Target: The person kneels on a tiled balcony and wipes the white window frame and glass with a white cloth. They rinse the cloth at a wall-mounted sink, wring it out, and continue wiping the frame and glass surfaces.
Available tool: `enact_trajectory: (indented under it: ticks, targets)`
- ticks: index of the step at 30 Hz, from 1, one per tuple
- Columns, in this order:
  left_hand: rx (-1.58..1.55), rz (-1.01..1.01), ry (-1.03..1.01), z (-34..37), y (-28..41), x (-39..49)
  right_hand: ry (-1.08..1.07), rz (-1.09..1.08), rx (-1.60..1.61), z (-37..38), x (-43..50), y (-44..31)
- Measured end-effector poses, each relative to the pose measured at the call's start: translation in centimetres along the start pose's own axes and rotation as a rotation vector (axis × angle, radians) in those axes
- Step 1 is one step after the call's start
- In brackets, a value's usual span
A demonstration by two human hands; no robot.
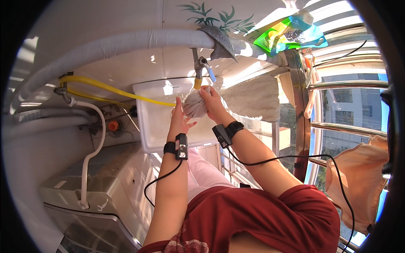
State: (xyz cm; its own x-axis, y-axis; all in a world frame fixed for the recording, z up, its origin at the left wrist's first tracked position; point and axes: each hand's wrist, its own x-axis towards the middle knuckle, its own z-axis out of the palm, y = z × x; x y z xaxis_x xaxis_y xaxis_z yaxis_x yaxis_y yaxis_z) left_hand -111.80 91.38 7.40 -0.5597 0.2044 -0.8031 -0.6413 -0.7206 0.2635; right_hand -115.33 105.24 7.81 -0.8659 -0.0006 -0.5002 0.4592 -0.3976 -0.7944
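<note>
A wet, bunched greyish cloth is under the tap, just below its yellow outlet. My right hand grips the cloth from the right, thumb and fingers pressed into its top and side. On the cloth's left is my left hand, thumb raised and fingers spread; whether it touches the cloth is hard to tell. Water appears to splash around the top of the cloth. Beneath both hands lies the white sink basin. A blue piece covers the tap's lever.
A yellow hose runs into the sink from the left. A washing machine with a white inlet hose stands left. A pale fluffy cloth hangs right. Above are a wrapped pipe, a grey rag and a detergent pouch.
</note>
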Motion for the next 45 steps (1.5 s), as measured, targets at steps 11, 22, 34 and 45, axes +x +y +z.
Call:
enact_trajectory:
  ticks: [11,22,34,45]
  targets:
    - [-0.14,0.496,0.138,5.2,-0.4,2.5,0.199,0.184,-0.148,0.9,-3.8,1.9]
    - [-0.053,0.533,0.286,6.4,1.8,2.5,-0.17,0.251,-0.269,-0.6,2.6,3.0]
    - [-0.09,0.267,0.012,4.0,1.5,3.2,0.0,-0.253,-0.69,-0.7,-0.5,-1.4]
    - [-0.154,0.432,0.215,6.9,0.2,1.8,0.186,-0.023,-0.503,0.0,0.5,2.2]
